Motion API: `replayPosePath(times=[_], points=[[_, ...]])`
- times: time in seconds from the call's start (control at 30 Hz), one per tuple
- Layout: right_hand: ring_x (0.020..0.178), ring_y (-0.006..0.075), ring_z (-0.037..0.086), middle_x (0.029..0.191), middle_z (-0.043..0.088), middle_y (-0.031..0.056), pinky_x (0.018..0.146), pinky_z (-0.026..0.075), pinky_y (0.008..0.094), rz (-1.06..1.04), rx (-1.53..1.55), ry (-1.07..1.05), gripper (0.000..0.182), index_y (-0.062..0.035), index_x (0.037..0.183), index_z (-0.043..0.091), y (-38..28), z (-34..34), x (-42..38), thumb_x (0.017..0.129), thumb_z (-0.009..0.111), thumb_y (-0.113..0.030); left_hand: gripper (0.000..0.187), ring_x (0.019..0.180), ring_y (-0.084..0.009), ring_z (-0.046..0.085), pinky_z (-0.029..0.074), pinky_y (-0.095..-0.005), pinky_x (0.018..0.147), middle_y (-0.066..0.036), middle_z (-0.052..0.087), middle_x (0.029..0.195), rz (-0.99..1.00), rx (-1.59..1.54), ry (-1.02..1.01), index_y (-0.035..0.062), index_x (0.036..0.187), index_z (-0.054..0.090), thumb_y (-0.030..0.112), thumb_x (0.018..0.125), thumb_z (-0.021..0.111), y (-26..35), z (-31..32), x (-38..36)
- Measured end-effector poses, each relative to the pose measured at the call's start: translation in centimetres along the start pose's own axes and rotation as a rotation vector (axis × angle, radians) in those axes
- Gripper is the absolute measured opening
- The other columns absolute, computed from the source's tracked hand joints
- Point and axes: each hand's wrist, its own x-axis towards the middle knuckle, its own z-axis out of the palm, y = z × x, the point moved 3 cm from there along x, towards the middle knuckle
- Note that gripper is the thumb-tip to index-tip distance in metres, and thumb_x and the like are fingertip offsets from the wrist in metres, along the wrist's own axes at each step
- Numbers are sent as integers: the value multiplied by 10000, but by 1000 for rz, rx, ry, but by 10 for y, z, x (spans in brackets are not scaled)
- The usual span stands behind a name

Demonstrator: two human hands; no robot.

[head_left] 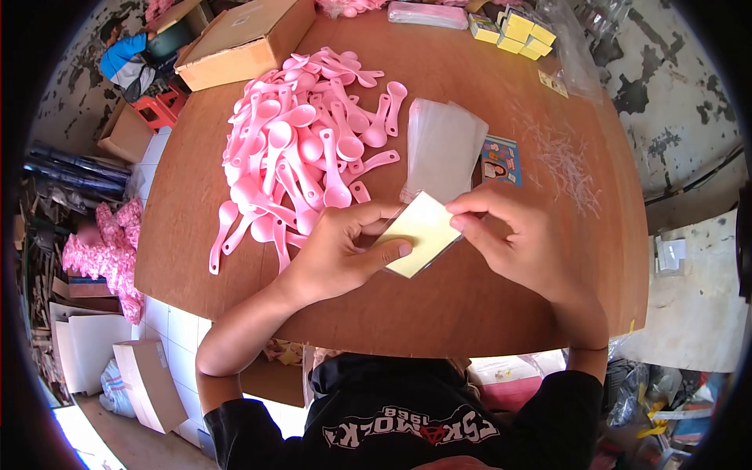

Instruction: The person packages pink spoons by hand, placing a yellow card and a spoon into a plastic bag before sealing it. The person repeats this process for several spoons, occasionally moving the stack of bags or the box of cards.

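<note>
My left hand (345,247) is closed on a pale yellow card (419,235) in a clear plastic bag, its thumb lying across the front. At the card's upper right corner, the thumb and forefinger of my right hand (509,231) pinch together. What sits between those fingertips is too small to make out. Just beyond the card lies a fanned stack of clear plastic bags (442,149). Blue printed cards (502,160) rest beside that stack, partly covered by it. A big heap of pink plastic spoons (298,141) spreads to the left of my hands.
Thin clear strips (565,160) lie scattered on the table (376,317) at right. Small yellow boxes or card stacks (521,33) and a plastic-wrapped pack (428,15) are at the far edge. A cardboard box (247,43) stands far left, near another person (129,63).
</note>
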Motion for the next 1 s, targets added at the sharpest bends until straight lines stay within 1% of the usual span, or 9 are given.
replayPosePath(times=[0.13,0.23,0.37,0.57,0.67,0.73,0.83,0.93,1.0], points=[[713,179,650,861,651,87,626,513,276,-14,99,-104,123,-21,991,678,2,8,-2,870,664,-30,357,937,-100,638,516,-225,757,-125,697,1041,35,-15,4,-65,1242,536,-16,902,634,1,1,-1],[983,221,621,1117,608,128,848,492,318,38,174,-288,187,-10,1047,683,3,14,-5,861,667,-8,358,932,-91,634,511,-217,752,-116,700,1025,17,6,-3,-66,1245,534,-30,901,628,4,2,-1],[921,217,654,1064,624,120,771,553,297,-15,207,-278,208,-27,1065,676,3,22,-6,862,676,-69,351,968,-98,629,516,-232,774,-117,687,1062,51,67,-2,-61,1242,554,-39,899,625,2,2,-2],[941,218,671,1111,625,138,748,585,305,163,426,-387,267,20,1121,630,2,23,-7,865,670,-42,328,935,-113,663,548,-255,783,-118,699,1069,142,21,20,-31,1191,620,32,875,683,-3,6,0],[885,221,692,1050,650,149,732,592,302,195,374,-481,277,22,1137,617,3,25,-9,870,663,-37,342,921,-119,676,550,-255,775,-117,710,1052,193,94,1,-8,1193,629,42,862,698,-2,6,1],[816,218,704,947,673,145,729,594,312,264,347,-586,262,20,1127,619,5,29,-12,873,657,-30,350,917,-125,683,552,-256,772,-118,715,1040,215,133,-18,5,1196,633,48,856,705,-2,6,0],[758,194,703,867,677,134,686,583,310,240,352,-567,235,13,1111,629,0,28,-10,880,645,-25,397,983,-143,661,535,-276,847,-124,684,1113,133,185,-77,-29,1225,605,-23,837,694,-1,7,-2],[707,181,696,851,677,125,644,560,303,254,393,-604,205,14,1091,639,7,32,-13,889,624,-16,383,973,-161,671,538,-284,828,-129,685,1112,164,243,-84,-29,1212,614,-5,840,699,1,8,-2],[692,173,692,838,677,125,627,550,298,268,381,-621,197,14,1086,643,13,35,-18,894,616,-20,452,980,-169,673,534,-284,824,-133,685,1111,224,198,-114,-23,1244,591,54,824,740,-3,8,-1]])
